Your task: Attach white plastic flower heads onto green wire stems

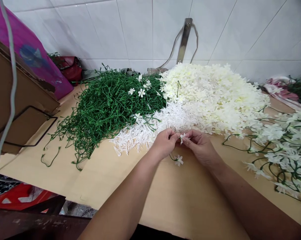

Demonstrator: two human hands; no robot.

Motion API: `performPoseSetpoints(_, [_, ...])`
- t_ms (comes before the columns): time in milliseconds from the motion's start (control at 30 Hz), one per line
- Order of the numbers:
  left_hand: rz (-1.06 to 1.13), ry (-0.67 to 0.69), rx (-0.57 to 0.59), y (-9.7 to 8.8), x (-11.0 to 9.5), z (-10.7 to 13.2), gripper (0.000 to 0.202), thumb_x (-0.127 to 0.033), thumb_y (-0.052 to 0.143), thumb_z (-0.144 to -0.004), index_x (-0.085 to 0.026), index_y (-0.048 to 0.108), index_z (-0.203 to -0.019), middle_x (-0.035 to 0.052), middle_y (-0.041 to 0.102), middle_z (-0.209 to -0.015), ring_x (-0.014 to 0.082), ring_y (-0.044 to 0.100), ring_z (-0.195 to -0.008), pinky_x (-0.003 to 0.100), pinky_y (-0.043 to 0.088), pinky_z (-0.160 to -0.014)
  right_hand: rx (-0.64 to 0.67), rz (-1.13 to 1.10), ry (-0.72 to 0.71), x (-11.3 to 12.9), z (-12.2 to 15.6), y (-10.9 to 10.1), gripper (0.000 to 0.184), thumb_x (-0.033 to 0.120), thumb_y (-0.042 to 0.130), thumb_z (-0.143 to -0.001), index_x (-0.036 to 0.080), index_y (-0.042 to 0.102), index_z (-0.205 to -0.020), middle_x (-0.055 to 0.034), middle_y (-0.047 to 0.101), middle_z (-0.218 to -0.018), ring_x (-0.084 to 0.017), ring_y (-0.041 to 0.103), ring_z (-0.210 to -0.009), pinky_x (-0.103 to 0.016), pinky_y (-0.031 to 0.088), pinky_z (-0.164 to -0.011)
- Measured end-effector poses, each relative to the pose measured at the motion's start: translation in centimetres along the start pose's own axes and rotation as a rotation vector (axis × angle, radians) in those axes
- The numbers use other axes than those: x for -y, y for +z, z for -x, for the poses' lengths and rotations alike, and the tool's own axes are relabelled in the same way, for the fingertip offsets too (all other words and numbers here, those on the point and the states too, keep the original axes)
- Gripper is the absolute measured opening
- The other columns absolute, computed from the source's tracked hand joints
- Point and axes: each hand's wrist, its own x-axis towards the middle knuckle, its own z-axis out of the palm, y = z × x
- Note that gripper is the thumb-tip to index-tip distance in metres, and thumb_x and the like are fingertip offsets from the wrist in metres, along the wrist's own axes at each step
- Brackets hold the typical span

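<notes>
While the thumb and fingertips of the left hand [164, 144] are pressed together on a thin green stem [172, 157], a small white artificial flower [182, 138] is pinched by the thumb and forefinger of the right hand [201, 146], the two hands being held almost fingertip to fingertip. Most of the stem is hidden by the left fingers; below them it is seen curving out to a second white flower [178, 160], though whether the tan tabletop [110, 173] is touched by this bloom cannot be told. Just beyond the hands, thin white stamen-like pieces [162, 124] are strewn, and behind them, toward the right, loose cream-white flower heads [215, 93] are heaped. On the left, a tangled mound of green stems [110, 103] is dotted with a few white blossoms [141, 93]; at far right, flowers on green stems [275, 132] are gathered
</notes>
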Motion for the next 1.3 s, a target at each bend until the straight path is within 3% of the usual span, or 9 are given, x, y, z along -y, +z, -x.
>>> performPoseSetpoints(433, [-0.083, -0.023, -0.028, 0.1, 0.1, 0.0, 0.017, -0.024, 0.047, -0.075, -0.018, 0.041, -0.059, -0.0041, 0.042, -0.053, 0.0098, 0.036, -0.053, 0.024, 0.029, -0.053, -0.006, 0.109, -0.001, -0.2, 0.2, 0.5, 0.030, 0.044, 0.069, -0.061, 0.019, 0.052, -0.061, 0.0022, 0.051, -0.058, -0.011, 0.046, -0.055, -0.026, 0.038, -0.054])
performPoseSetpoints(800, [-0.112, -0.011, 0.043, -0.1, -0.6, 0.5, 0.016, -0.018, 0.043, -0.075, -0.018, 0.039, -0.060, -0.0047, 0.039, -0.054, 0.0090, 0.033, -0.053, 0.023, 0.026, -0.051, 0.008, 0.163, -0.006, -0.4, 0.1, 0.4, 0.033, 0.046, 0.068, -0.061, 0.018, 0.050, -0.061, 0.0029, 0.048, -0.055, -0.010, 0.043, -0.052, -0.024, 0.032, -0.049])
performPoseSetpoints(1067, [-0.066, -0.033, 0.027, 0.0, -0.5, 0.1, 0.018, -0.019, 0.045, -0.075, -0.017, 0.040, -0.058, -0.0050, 0.039, -0.052, 0.0081, 0.033, -0.051, 0.022, 0.026, -0.051, 0.024, 0.036, 0.059, -0.6, -0.1, 0.3, 0.029, 0.040, 0.070, -0.062, 0.017, 0.053, -0.064, 0.0030, 0.054, -0.059, -0.010, 0.049, -0.057, -0.024, 0.038, -0.055])
performPoseSetpoints(1300, [0.081, -0.005, 0.077, -0.2, -0.3, -0.2, 0.022, -0.031, 0.048, -0.076, -0.016, 0.046, -0.061, -0.0038, 0.048, -0.053, 0.0068, 0.037, -0.048, 0.021, 0.029, -0.050, 0.191, -0.273, 0.128, -0.4, -0.4, -0.7, 0.017, 0.031, 0.069, -0.068, 0.018, 0.058, -0.070, 0.0026, 0.060, -0.066, -0.011, 0.057, -0.067, -0.027, 0.045, -0.071])
